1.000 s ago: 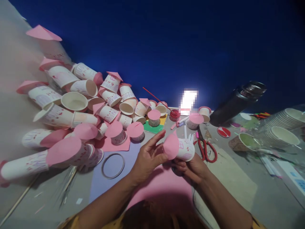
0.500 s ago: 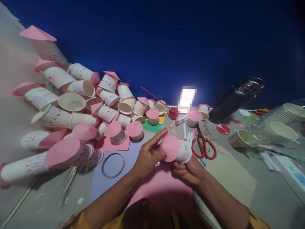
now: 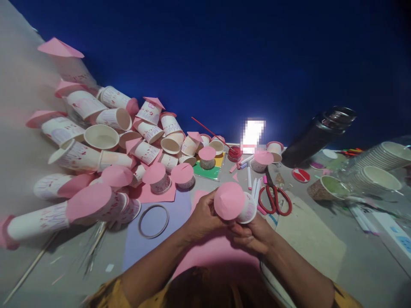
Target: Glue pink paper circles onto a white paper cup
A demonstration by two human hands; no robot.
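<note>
A small white paper cup (image 3: 248, 208) with red marks lies on its side between my hands, capped by a pink paper cone (image 3: 228, 201) that faces me. My left hand (image 3: 204, 216) is closed with its fingers pinching the left edge of the cone. My right hand (image 3: 253, 234) cups the cup from below and grips it. Under both hands lies a pink paper sheet (image 3: 212, 252) over a lilac sheet (image 3: 154, 246).
A heap of cups with pink cone roofs (image 3: 105, 149) fills the left. A metal ring (image 3: 153, 221) lies on the lilac sheet. Red scissors (image 3: 275, 200), white markers (image 3: 249, 177), a red paint pot (image 3: 235, 154), a dark flask (image 3: 319, 137) and stacked plain cups (image 3: 379, 169) sit to the right.
My left fingers, stretched out a second ago, have folded down onto the cone's edge. The cup has turned so that the cone faces me more squarely.
</note>
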